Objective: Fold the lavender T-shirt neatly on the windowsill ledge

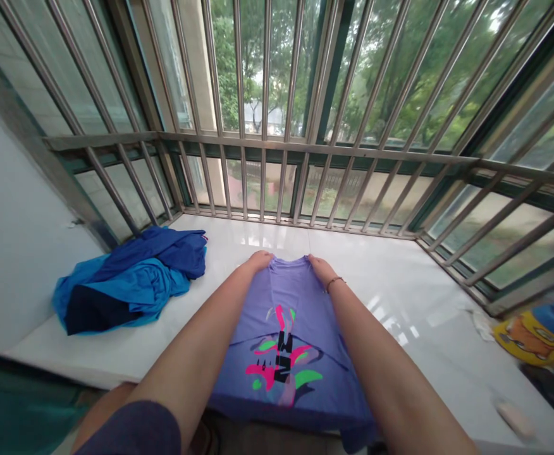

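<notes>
A purple T-shirt (pixel 291 291) with a pink, green and black print lies spread on the white sill, its collar toward the window. Its lower part hangs over the sill's front edge. At the left shoulder beside the collar, my left hand (pixel 259 260) is closed on the cloth. My right hand (pixel 321 268), with a bracelet at the wrist, grips the other shoulder in the same way. The fingertips of both hands are partly hidden. Both arms reach straight forward along the shirt's sides.
Crumpled blue clothes (pixel 139 272) lie on the sill (pixel 391 303) at the left, by the wall. A yellow and blue container (pixel 542 328) stands at the right edge, near a dark object (pixel 552 392) and a small pale item (pixel 514 418). Metal bars (pixel 265 148) enclose the back and sides.
</notes>
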Demonstrator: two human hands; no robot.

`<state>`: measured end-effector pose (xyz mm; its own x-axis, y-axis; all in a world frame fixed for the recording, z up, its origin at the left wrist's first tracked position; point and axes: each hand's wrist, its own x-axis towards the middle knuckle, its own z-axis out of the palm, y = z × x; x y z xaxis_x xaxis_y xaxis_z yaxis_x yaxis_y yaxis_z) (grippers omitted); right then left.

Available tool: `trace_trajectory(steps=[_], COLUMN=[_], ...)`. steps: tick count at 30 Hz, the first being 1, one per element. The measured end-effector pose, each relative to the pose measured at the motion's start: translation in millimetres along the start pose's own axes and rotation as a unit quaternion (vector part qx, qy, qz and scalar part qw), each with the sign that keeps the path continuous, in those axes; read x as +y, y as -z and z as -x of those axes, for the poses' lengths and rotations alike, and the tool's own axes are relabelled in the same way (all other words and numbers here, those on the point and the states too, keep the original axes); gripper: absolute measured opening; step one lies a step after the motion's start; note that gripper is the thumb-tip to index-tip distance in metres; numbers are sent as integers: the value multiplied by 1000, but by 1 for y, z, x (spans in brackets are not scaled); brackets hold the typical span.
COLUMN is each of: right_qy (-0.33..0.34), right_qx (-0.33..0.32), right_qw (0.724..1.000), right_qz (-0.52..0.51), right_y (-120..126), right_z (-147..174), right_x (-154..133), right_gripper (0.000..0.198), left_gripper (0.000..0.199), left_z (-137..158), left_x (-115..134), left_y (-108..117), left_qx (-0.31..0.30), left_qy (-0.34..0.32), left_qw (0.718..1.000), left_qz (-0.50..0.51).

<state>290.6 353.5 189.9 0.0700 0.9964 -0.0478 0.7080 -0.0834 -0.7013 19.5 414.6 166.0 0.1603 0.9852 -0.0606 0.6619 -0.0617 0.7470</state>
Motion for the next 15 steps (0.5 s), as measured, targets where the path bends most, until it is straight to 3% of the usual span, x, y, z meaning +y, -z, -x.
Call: trace_trajectory(steps=[6, 12, 15], right_qy=[25, 60, 87], right_qx=[-4, -11, -1], right_qw=[998, 997, 995], right_qz=[-57, -42, -40], right_y=[18, 18, 18], right_z=[12, 17, 18], right_x=[-5, -8, -8], right_gripper=[64, 58, 55], left_gripper=[28, 36, 52], left_z=[7, 8, 5], left_x=[3, 4, 7], left_y=[6, -4, -7], left_qx=[32, 50, 62], left_qy=[-17, 15, 34], left_qw=[999, 999, 997], left_qz=[9, -13, -19])
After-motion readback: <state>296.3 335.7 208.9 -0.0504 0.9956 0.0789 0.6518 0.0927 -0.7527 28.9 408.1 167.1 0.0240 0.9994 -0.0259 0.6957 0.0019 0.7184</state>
